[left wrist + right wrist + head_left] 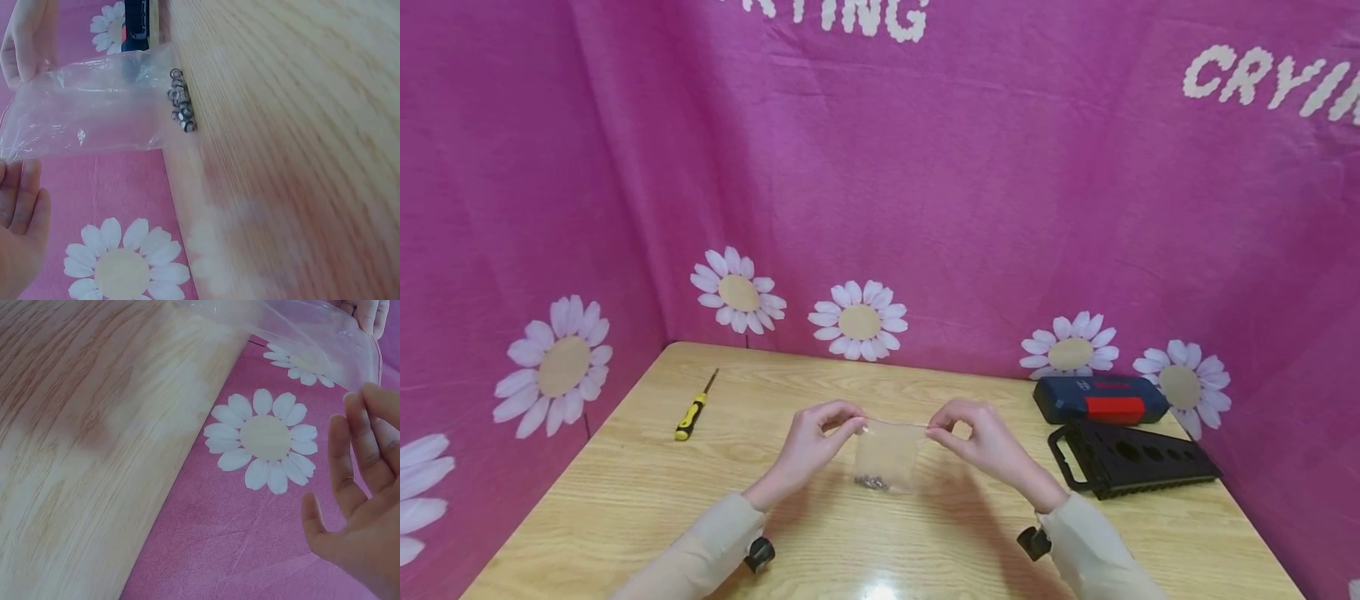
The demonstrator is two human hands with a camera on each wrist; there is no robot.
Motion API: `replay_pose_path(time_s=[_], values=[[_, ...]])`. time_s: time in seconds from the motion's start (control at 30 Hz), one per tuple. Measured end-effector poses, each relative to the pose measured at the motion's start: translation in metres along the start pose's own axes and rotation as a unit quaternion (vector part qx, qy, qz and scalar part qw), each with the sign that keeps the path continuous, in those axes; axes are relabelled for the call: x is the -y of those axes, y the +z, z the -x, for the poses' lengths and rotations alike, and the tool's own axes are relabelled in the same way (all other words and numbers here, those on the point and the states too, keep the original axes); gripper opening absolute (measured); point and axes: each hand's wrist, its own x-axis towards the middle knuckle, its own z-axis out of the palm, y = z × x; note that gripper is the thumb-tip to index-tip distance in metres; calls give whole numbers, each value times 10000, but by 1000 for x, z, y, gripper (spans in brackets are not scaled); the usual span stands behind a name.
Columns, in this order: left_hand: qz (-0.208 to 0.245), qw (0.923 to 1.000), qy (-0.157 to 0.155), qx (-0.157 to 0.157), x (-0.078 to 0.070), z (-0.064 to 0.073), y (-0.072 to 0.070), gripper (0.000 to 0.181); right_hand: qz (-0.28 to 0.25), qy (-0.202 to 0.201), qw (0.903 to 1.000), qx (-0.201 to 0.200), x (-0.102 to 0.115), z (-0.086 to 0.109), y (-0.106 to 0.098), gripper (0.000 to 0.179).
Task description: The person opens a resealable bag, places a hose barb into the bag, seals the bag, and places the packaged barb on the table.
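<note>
A clear zip bag [887, 454] hangs upright between both hands over the table. Small metal nuts [181, 103] are gathered along its bottom in the left wrist view. The left hand [820, 437] pinches the bag's upper left corner between thumb and forefinger. At the upper right corner, the right hand [981, 437] holds the bag in the same way. A red line [379, 359] runs along the bag's top edge in the right wrist view. There, the other fingers of the right hand [369, 481] are spread apart from the bag.
On the left of the wooden table [625, 492] lies a yellow and black screwdriver [695, 410]. A dark blue case [1067, 400] with a red latch stands at the back right. In front of it is a black holder [1135, 458] with round holes. Pink flowered cloth [925, 208] hangs behind.
</note>
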Motion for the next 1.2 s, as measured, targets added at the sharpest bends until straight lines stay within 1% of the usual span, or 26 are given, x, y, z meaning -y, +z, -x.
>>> replay_pose_path(time_s=[0.13, 0.23, 0.33, 0.43, 0.57, 0.67, 0.83, 0.97, 1.1, 1.2], values=[[24, 10000, -36, 35, -1, 0, -1, 9, -68, 116, 9999, -84, 0, 1, -1, 6], [63, 9999, -54, 102, -2, 0, -1, 9, -40, -11, 9999, -165, 1, 2, -1, 10], [70, 9999, -63, 112, -2, 0, -1, 10, -73, -109, 9996, -235, 2, 2, -2, 9], [43, 9999, -53, 99, -2, 0, 0, 11, -187, 20, 9995, -257, 4, 3, -2, 4], [36, 9999, -54, 142, -3, 0, 0, 12, -336, 249, 9989, -231, 4, 5, -3, 7], [63, 9998, -71, 187, -4, -1, 0, 11, -418, 312, 9985, -181, 4, 7, -4, 7], [110, 9996, -55, 272, -6, -1, 1, 10, -664, 401, 9970, 69, 5, 11, -9, 4], [339, 9981, -161, 492, -9, -1, 4, 13, -912, 533, 9938, 354, 7, 15, -15, 7], [732, 9929, -343, 870, -13, 0, 8, 15, -1348, 713, 9855, 747, 9, 20, -23, 8], [848, 9897, -453, 1063, -16, 1, 10, 16, -1628, 929, 9775, 969, 6, 23, -26, 7]])
